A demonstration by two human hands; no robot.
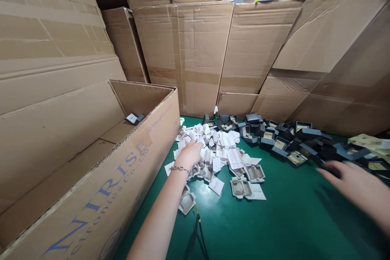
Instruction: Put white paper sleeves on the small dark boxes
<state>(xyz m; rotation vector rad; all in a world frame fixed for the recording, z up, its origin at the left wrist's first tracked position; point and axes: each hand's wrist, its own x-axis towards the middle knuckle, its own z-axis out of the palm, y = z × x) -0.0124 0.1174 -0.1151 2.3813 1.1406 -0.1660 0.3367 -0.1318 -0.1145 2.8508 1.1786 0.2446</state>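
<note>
My left hand (pixel 189 155), a chain bracelet at its wrist, reaches into a heap of crumpled white paper inserts (pixel 226 141). Its fingers curl down among the pieces, and whatever they grip is hidden. On the right, my right hand (pixel 350 178) is smeared by motion, with thumb and fingers apart beside the black boxes (pixel 307 134). Many of these small boxes lie open in a row, showing pale yellowish insides. Several unfolded white-and-grey inserts (pixel 242 187) lie at the near side of the heap.
A large open carton (pixel 146 146) with blue print stands at left, a small black box with a white top (pixel 134 118) inside. Stacked cardboard boxes (pixel 201 48) wall off the back. A dark cord (pixel 201 231) crosses the green table (pixel 258 227). Pale yellowish material (pixel 368 142) lies far right.
</note>
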